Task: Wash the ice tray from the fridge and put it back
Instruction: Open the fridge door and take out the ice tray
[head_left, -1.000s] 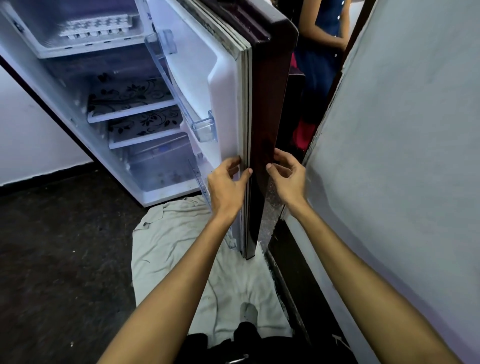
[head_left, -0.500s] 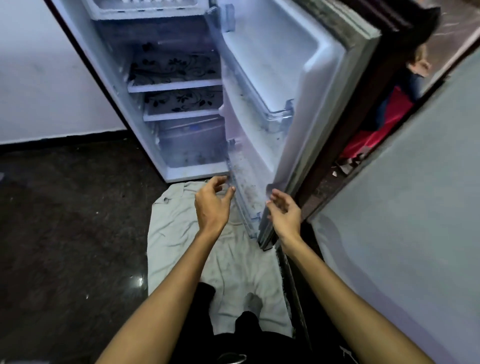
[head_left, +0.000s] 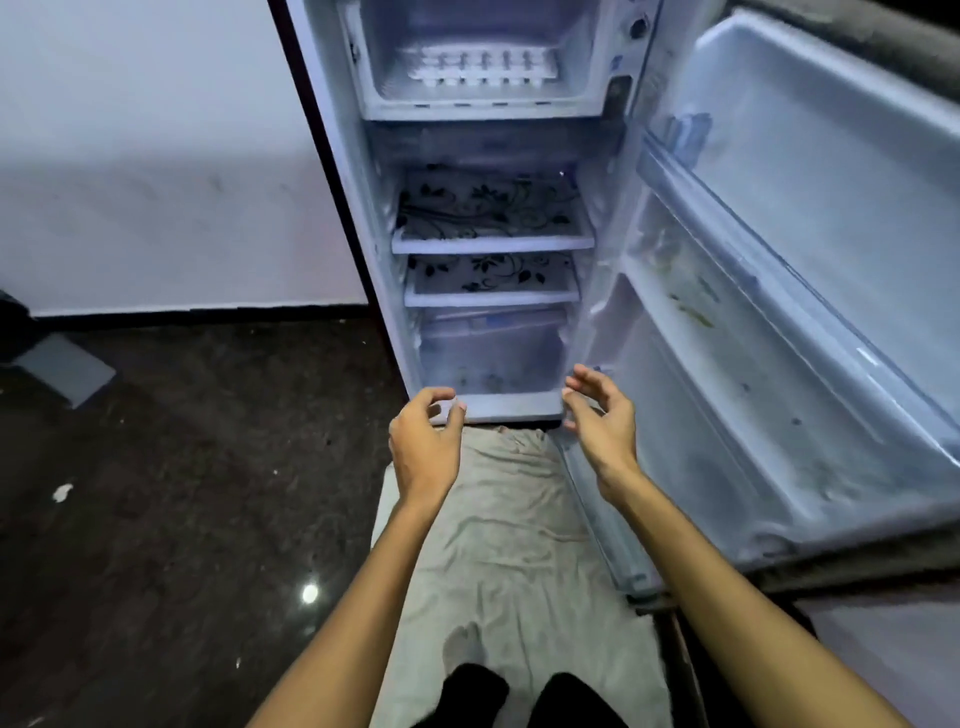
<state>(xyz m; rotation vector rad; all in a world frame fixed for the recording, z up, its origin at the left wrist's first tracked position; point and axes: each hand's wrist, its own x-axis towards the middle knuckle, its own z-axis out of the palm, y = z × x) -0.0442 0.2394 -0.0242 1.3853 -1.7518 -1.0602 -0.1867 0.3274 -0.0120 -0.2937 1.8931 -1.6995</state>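
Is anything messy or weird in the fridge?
Yes. The open door's inner shelves carry greenish-brown smears and specks, like old food stains. A rumpled cloth lies on the floor below, with a dark damp-looking patch. The ice tray sits straight in the freezer.

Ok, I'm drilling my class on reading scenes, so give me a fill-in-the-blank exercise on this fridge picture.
1. The ice tray sits in the ____ compartment at the top of the fridge.
2. The fridge door stands ____.
3. Both hands, left and right, hold ____.
4. On the floor before the fridge lies a crumpled ____.

Missing words: freezer; open; nothing; cloth
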